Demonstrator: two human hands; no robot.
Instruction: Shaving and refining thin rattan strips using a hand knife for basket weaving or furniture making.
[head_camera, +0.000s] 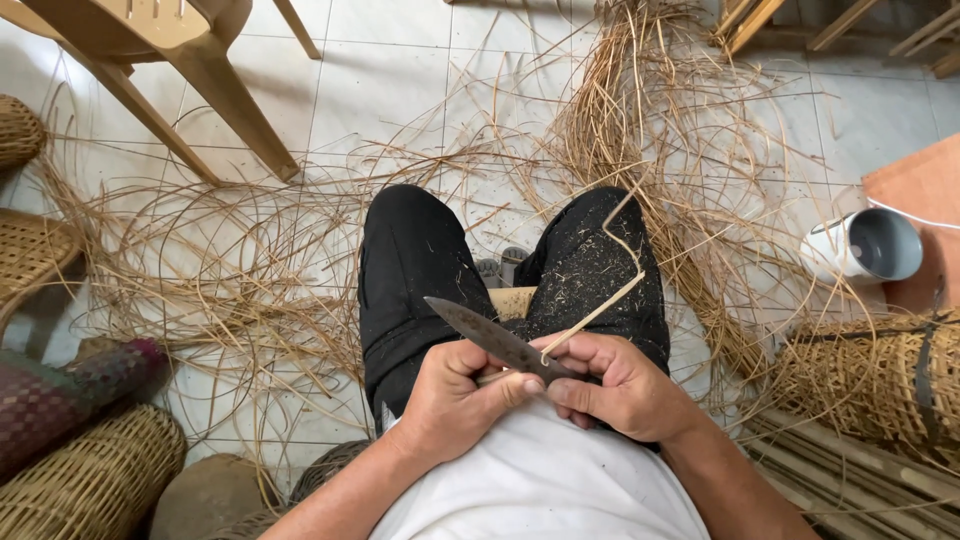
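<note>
Down at six o'clock of the view, both hands meet over the lap of a seated person in black trousers and a white shirt. The left hand is curled shut around something whose handle is hidden in the fist; its thumb lies along the base of a long, dull grey pointed knife blade, which slants up toward ten o'clock over the left thigh. The right hand sits just beside it at three o'clock, touching it at the thumbs, with fingers closed together and pinching a thin pale split cane strip. That strip meets the blade near its base, then rises toward one o'clock, bends sharply above the right knee and runs on up.

Between the knees, a pale woven piece shows partly; what it is cannot be told. Loose straw-coloured cane strands lie heaped on the white tiled floor from nine o'clock round to two o'clock. Tan wooden chair legs stand at eleven o'clock. Round woven wicker baskets sit at seven and nine o'clock, with a dark red chequered cloth bundle between them. At three o'clock lies a white cup on its side, and below it a coarse woven basket with a dark band.
</note>
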